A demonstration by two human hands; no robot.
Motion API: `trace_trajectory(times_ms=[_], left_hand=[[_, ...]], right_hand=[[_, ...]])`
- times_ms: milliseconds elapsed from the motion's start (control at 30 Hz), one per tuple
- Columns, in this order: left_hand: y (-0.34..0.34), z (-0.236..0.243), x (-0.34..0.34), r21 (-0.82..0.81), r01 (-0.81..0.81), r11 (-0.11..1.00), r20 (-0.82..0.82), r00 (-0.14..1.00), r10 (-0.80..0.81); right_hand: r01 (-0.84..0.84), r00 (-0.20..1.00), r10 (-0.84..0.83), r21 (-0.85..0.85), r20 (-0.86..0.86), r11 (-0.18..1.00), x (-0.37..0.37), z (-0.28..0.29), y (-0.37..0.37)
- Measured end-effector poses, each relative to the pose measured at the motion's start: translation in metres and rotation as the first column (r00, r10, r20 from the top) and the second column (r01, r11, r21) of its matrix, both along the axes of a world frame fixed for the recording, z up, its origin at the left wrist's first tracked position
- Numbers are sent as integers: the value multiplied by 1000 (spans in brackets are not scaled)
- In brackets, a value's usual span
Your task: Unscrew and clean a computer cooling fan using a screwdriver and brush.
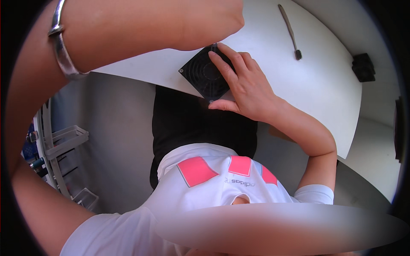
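A square black cooling fan (196, 74) with a ringed grille and screws at its corners sits at the near edge of the white table. My right hand (247, 87) is closed on its right side, the thumb at the near corner and the fingers over the grille and far corner. Across the top of the view, close to the camera, lies my left hand (183, 21) with a silver bangle (60, 47) on that arm. It passes over the table just beyond the fan. Its fingers are hidden, so what they hold, if anything, does not show.
A slim brush (290, 32) with dark bristles lies on the white table (316, 94), far right of the fan. Near the table's right edge stands a small black object (363, 67). A white rack (66, 141) with trays is at the lower left.
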State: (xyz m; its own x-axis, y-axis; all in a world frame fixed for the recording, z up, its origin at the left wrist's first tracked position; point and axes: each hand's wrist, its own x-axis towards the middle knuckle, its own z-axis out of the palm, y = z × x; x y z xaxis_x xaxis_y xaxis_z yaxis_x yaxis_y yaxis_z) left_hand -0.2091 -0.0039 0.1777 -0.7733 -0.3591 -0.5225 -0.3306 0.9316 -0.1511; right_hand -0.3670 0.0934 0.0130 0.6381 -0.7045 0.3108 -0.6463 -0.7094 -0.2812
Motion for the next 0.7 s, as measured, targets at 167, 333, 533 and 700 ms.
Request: trace_trajectory(times_ms=[167, 333, 533, 700], left_hand=[[11, 0, -3, -161, 106, 981, -29, 993, -112], [-18, -28, -14, -115, 73, 991, 336, 941, -31], [0, 1, -4, -75, 39, 996, 62, 997, -34], [5, 3, -15, -205, 173, 963, 140, 979, -146]], right_hand=[[8, 1000, -8, -9, 5, 1000, -1, 0, -1], [-7, 1000, 7, -18, 10, 1000, 2, 3, -3], [-11, 1000, 11, -12, 23, 1000, -1, 3, -4], [-20, 1000, 20, -23, 20, 1000, -1, 3, -5]])
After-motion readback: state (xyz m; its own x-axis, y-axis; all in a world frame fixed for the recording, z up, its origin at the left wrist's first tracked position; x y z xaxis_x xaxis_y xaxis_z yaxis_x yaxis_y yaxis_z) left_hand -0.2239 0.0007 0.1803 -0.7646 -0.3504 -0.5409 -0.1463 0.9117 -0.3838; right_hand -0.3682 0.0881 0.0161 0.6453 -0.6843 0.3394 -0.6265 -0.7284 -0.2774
